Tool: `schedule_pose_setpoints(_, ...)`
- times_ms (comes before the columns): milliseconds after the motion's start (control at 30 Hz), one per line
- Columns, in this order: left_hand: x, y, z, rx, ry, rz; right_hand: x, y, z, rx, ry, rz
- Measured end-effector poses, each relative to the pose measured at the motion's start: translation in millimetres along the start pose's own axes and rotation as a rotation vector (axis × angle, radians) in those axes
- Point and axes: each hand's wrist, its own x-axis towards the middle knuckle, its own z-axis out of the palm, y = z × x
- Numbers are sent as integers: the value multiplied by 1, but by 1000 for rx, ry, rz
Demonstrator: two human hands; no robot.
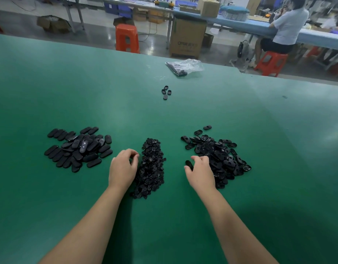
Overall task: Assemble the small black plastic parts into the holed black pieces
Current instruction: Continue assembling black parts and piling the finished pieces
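Observation:
A long heap of small black plastic parts (152,166) lies in the middle of the green table (126,92). To its right is a pile of holed black oval pieces (219,155). My left hand (122,168) rests at the left edge of the small-parts heap, fingers curled with tips at the parts; whether it grips one is hidden. My right hand (199,172) sits at the left edge of the holed pile, thumb and fingers pinching one black oval piece (189,164).
A pile of closed black oval pieces (78,149) lies at the left. A few loose pieces (166,92) and a clear plastic bag (185,66) sit farther back. Beyond the table edge are red stools (127,38), boxes and a seated person (284,29).

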Motion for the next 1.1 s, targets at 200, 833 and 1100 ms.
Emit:
schedule_pose_setpoints(200, 1, -2, 2, -4, 0, -25, -2, -1, 6, -49, -22, -54)
schedule_pose_setpoints(833, -1, 1, -5, -70, 33, -93, -24, -28, 26, 1234, -246, 71)
schedule_pose_setpoints(1100, 0, 3, -6, -83, 27, -103, -31, -23, 31, 1214, -202, 37)
